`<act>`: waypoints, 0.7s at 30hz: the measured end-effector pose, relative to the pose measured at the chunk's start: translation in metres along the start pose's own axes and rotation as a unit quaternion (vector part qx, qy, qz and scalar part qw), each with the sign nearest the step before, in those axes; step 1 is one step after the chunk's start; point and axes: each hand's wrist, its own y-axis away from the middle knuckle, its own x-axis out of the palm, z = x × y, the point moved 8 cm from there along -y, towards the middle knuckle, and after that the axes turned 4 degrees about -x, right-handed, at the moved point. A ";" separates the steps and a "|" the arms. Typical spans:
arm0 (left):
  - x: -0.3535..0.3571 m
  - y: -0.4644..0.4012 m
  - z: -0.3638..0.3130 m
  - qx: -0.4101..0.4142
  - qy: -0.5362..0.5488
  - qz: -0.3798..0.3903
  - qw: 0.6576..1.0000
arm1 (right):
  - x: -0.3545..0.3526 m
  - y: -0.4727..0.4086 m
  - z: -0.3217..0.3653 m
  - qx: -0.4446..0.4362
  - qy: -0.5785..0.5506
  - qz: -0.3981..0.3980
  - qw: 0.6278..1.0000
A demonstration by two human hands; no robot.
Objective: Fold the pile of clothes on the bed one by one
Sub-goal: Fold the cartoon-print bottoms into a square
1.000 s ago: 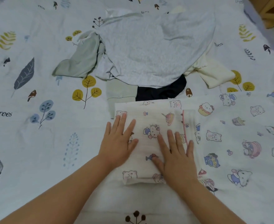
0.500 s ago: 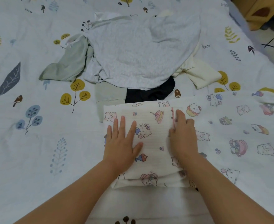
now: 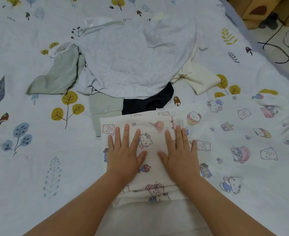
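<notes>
A white cloth with cartoon cat prints (image 3: pixel 154 126) lies partly folded into a narrow stack in front of me, and its unfolded part (image 3: pixel 242 133) spreads to the right. My left hand (image 3: pixel 125 154) and my right hand (image 3: pixel 180 154) press flat on the folded stack, fingers straight and spread. Behind it sits the pile of clothes: a light grey top (image 3: pixel 133 58) on top, a pale green garment (image 3: pixel 58 74) to its left, a dark garment (image 3: pixel 150 101) and a cream one (image 3: pixel 198 79) sticking out below.
The bed sheet (image 3: pixel 29 150) with leaf and tree prints covers the whole bed. The bed's right edge runs past the top right, where a black cable (image 3: pixel 280 48) lies on the floor beside wooden furniture (image 3: pixel 259 9).
My right hand, which held the folded edge half a second ago, now lies flat beside my left hand. The left hand has stayed pressed on the stack.
</notes>
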 end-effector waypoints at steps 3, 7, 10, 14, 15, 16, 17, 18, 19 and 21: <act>0.001 -0.001 -0.002 -0.004 -0.026 0.028 0.999 | -0.004 -0.003 0.000 -0.007 -0.011 0.008 1.000; -0.019 -0.004 -0.007 -0.008 -0.048 0.036 0.998 | -0.027 0.006 0.001 -0.037 -0.070 0.001 0.997; -0.039 -0.003 -0.025 0.007 -0.031 0.035 0.999 | -0.049 0.019 -0.014 -0.035 -0.124 -0.042 0.991; -0.059 -0.001 -0.070 0.060 0.008 0.045 0.997 | -0.066 0.038 -0.047 -0.018 -0.160 -0.063 0.985; -0.064 -0.001 -0.083 0.074 0.019 0.044 0.996 | -0.069 0.043 -0.058 -0.010 -0.165 -0.071 0.984; -0.069 -0.001 -0.096 0.088 0.031 0.041 0.995 | -0.073 0.048 -0.072 0.001 -0.169 -0.084 0.982; -0.074 -0.002 -0.110 0.100 0.042 0.036 0.993 | -0.076 0.054 -0.087 0.018 -0.176 -0.098 0.979; -0.077 -0.002 -0.124 0.111 0.052 0.032 0.992 | -0.079 0.061 -0.107 0.050 -0.195 -0.114 0.973; -0.079 -0.002 -0.137 0.120 0.058 0.032 0.991 | -0.082 0.069 -0.130 0.095 -0.228 -0.130 0.960; -0.078 -0.003 -0.164 0.128 0.057 0.041 0.989 | -0.086 0.086 -0.178 0.191 -0.295 -0.167 0.921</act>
